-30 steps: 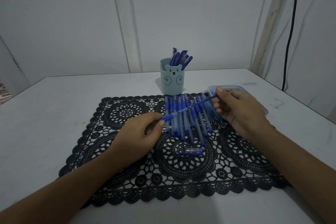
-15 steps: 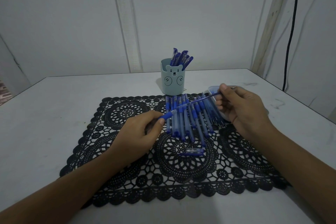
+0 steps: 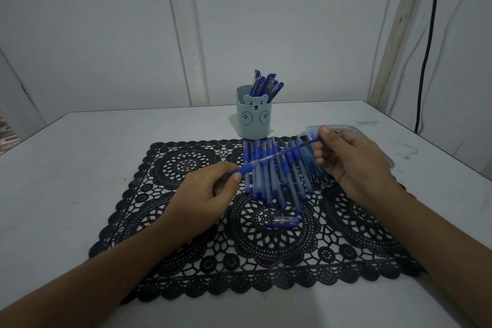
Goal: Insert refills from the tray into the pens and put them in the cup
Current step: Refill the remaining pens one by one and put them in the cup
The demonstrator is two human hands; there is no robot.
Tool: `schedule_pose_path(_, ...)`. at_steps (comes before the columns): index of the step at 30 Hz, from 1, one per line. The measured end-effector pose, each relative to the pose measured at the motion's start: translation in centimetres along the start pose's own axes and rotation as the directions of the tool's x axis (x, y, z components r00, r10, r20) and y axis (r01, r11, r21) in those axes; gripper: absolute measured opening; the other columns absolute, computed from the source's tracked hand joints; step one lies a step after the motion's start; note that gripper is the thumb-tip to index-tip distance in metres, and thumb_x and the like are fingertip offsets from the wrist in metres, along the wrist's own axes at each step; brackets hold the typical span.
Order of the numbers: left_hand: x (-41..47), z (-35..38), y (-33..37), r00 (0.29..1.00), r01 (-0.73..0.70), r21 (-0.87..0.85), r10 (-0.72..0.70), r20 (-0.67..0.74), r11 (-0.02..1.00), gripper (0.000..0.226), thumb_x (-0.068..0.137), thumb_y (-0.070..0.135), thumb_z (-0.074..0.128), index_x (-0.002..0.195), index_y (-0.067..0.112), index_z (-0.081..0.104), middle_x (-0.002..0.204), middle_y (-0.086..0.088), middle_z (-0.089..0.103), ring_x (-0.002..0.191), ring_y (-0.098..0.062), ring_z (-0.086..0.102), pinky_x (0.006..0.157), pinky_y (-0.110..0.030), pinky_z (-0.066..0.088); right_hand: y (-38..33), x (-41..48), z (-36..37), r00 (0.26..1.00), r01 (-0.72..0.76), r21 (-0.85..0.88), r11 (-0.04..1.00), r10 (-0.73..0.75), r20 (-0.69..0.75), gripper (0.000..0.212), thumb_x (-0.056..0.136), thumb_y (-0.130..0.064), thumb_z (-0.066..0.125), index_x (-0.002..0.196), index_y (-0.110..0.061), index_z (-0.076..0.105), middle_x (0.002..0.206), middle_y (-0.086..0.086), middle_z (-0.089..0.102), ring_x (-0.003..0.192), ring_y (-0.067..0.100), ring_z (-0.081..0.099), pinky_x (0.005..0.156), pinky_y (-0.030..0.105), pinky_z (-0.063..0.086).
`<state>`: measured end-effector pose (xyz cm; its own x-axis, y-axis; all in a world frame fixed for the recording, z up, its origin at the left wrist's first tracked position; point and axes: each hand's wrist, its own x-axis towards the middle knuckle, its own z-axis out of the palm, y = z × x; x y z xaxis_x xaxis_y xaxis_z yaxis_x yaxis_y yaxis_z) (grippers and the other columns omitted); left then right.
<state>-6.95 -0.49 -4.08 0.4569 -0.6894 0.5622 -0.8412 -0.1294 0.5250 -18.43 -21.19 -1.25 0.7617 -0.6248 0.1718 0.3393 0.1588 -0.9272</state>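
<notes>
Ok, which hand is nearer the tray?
Right. The right hand is against the tray, hiding part of it; the left hand is well off to its left, over the mat.

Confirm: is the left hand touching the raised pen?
Touching. Head view: the left hand pinches the pen at its blue grip; the right hand pinches the refill.
</notes>
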Motion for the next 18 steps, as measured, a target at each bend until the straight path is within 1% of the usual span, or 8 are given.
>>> schedule_pose_path(4, 0.0, 0.0, -0.1, 1.000, 0.005, 0.006, -0.005, 0.010, 1.000, 0.013, 0.084, 0.044, 0.038, 0.085, 0.046, 0.051, 0.066, 0.002, 0.060, 0.066, -0.016, 0.055, 0.054, -0.025, 0.042, -0.1, -0.2, 0.1, 0.999, 0.044, -0.036, 0.998, -0.045, -0.009, 0.014, 0.084, -0.019, 0.057, 0.076, -0.009, 0.062, 0.058, -0.004, 0.063, 0.054, 0.006, 0.056, 0.055, 0.015, 0.050)
schedule_pose_path(6, 0.0, 0.0, -0.1, 1.000, 0.007, 0.027, -0.008, 0.028, 1.000, 0.013, 0.083, 0.046, 0.037, 0.085, 0.045, 0.050, 0.065, 0.003, 0.060, 0.066, -0.016, 0.054, 0.054, -0.025, 0.041, -0.3, -0.4, 0.3, 0.995, 0.104, -0.092, 0.990, -0.105, 0.002, 0.015, 0.077, -0.024, 0.060, 0.077, -0.009, 0.063, 0.058, -0.004, 0.064, 0.056, 0.006, 0.057, 0.058, 0.016, 0.051)
schedule_pose_path(9, 0.0, 0.2, -0.2, 0.997, -0.003, 0.088, -0.004, 0.082, 0.996, 0.019, 0.083, 0.049, 0.034, 0.090, 0.042, 0.050, 0.065, 0.006, 0.057, 0.066, -0.012, 0.051, 0.056, -0.025, 0.041, -0.4, -1.4, 0.7, 0.985, 0.161, -0.213, 0.964, -0.144, 0.092, 0.023, 0.071, -0.029, 0.060, 0.082, -0.009, 0.065, 0.064, -0.001, 0.067, 0.061, 0.008, 0.061, 0.062, 0.018, 0.052)
schedule_pose_path(12, -0.1, 0.2, -0.1, 0.994, -0.019, 0.109, 0.007, 0.105, 0.994, 0.022, 0.083, 0.051, 0.033, 0.094, 0.041, 0.050, 0.067, 0.007, 0.057, 0.068, -0.012, 0.051, 0.060, -0.025, 0.042, 0.0, -2.6, 1.6, 0.968, 0.177, -0.348, 0.921, -0.100, 0.230, 0.021, 0.071, -0.031, 0.058, 0.085, -0.018, 0.067, 0.070, -0.001, 0.068, 0.065, 0.006, 0.062, 0.064, 0.017, 0.053)
schedule_pose_path(15, 0.0, 0.1, 0.0, 0.996, -0.022, 0.070, 0.016, 0.088, 0.997, 0.018, 0.084, 0.048, 0.035, 0.092, 0.043, 0.050, 0.066, 0.006, 0.057, 0.065, -0.012, 0.051, 0.055, -0.022, 0.041, 0.3, -3.6, 2.5, 0.922, 0.193, -0.522, 0.831, 0.029, 0.386, 0.019, 0.075, -0.046, 0.050, 0.086, -0.042, 0.064, 0.082, -0.006, 0.069, 0.067, -0.002, 0.056, 0.065, 0.017, 0.049)
schedule_pose_path(16, 0.0, 0.1, 0.0, 0.996, -0.025, 0.064, 0.020, 0.083, 0.998, 0.017, 0.084, 0.047, 0.036, 0.092, 0.042, 0.051, 0.065, 0.007, 0.057, 0.064, -0.011, 0.051, 0.053, -0.021, 0.040, 0.4, -3.7, 2.6, 0.910, 0.186, -0.541, 0.820, 0.064, 0.410, 0.021, 0.076, -0.050, 0.045, 0.088, -0.047, 0.062, 0.084, -0.015, 0.067, 0.066, -0.005, 0.054, 0.066, 0.018, 0.048)
schedule_pose_path(17, 0.0, 0.1, 0.0, 0.996, -0.028, 0.064, 0.023, 0.081, 0.998, 0.017, 0.084, 0.046, 0.037, 0.091, 0.041, 0.051, 0.065, 0.007, 0.057, 0.064, -0.011, 0.051, 0.053, -0.021, 0.040, 0.5, -3.7, 2.7, 0.910, 0.170, -0.533, 0.829, 0.076, 0.409, 0.025, 0.078, -0.051, 0.042, 0.095, -0.048, 0.060, 0.078, -0.021, 0.064, 0.066, -0.006, 0.052, 0.067, 0.019, 0.047)
schedule_pose_path(18, 0.0, 0.1, -0.1, 0.996, -0.029, 0.063, 0.024, 0.082, 0.998, 0.017, 0.084, 0.046, 0.037, 0.091, 0.041, 0.051, 0.066, 0.008, 0.057, 0.064, -0.011, 0.052, 0.054, -0.022, 0.040, 0.6, -3.6, 2.7, 0.921, 0.152, -0.505, 0.850, 0.063, 0.384, 0.028, 0.081, -0.049, 0.041, 0.103, -0.045, 0.059, 0.072, -0.021, 0.060, 0.066, -0.004, 0.052, 0.066, 0.019, 0.047)
